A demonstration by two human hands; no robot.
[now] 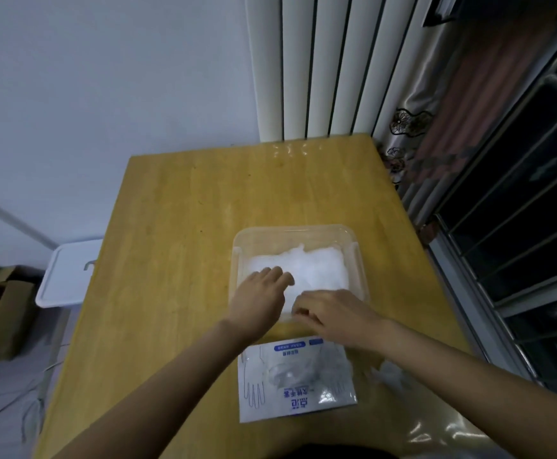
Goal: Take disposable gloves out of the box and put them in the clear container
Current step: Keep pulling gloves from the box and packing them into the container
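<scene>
Both forearms reach fwd from the bottom of the view and converge over the clear container (359,256), which sits approx. mid-table, toward the right side of the yellow wood table (184,226).

The left hand (264,291) comes in from the lower left, wrist straight, palm down. Its fingers are fairly straight and close together, and lie flat on the gloves (318,270) at the near-left part of the container, so it's relaxed and pressing, not clutching.

The right hand (335,311) comes in from the lower right, back of hand up, wrist over the container's near rim. Its fingers curl down and toward the left, w/ tips at the near edge of the glove pile. Can't tell if they pinch the gloves or just push on them, as the tips are hidden under the knuckles.

The hands are near each other but apart, w/ a strip of white glove showing between them.

The gloves are a white, crumpled, flattish wad filling most of the container's floor.

The glove pack (295,397), a flat white and clear pouch w/ blue print and hand outlines, lies on the table just in front of the container, nearer the person, partly under the right wrist. A bit of crumpled clear film (390,372) lies on the table beside the pack on its right, next to the right forearm.

Off the table's left edge stands a white plastic bin (68,276).
</scene>
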